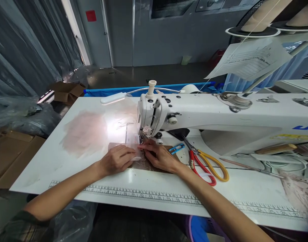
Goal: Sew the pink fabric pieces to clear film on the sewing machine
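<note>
In the head view, a white rectangular surface (55, 164) with a black printed ruler scale (144, 195) stands before a grey panelled wall (164, 43). At left are 2 brown cardboard boxes (68, 92) and crumpled clear plastic (43, 119). A purple-rimmed round bin (188, 228) below holds blue material (its depth is hidden). The sheer pale fabric (115, 146) lies by the needle of a white sewing machine (194, 109), under the fingers of both hands. The left hand (118, 158) rests on it, fingers bent and close together; the right hand (160, 156) touches its right side by the needle. I cannot tell whether either grip pinches it. Red-and-yellow-handled scissors (206, 164) lie right of the right hand.
</note>
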Demonstrator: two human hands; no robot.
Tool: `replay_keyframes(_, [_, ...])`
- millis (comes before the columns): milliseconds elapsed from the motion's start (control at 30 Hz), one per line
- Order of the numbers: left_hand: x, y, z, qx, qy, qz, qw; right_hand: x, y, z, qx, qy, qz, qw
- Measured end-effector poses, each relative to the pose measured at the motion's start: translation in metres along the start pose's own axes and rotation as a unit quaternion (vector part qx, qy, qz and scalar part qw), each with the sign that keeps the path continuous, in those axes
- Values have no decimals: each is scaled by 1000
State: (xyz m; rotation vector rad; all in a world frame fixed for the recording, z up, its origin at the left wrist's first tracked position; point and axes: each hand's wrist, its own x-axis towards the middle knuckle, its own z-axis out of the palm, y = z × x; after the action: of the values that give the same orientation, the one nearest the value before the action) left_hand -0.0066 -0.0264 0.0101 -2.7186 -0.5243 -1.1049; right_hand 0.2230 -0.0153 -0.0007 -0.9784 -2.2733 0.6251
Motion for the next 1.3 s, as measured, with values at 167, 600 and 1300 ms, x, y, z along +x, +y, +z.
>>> replay_keyframes(167, [0, -1, 4, -3, 17, 6, 1000, -11, 2, 0, -20, 48, 36, 998])
replay_keyframes(600, [-5, -2, 9, -40, -7, -16, 999, -14, -25, 2, -72, -108, -55, 990])
replay_keyframes(1300, [-5, -10, 4, -31, -79, 61, 995, -17, -3, 2, -66, -15, -3, 998])
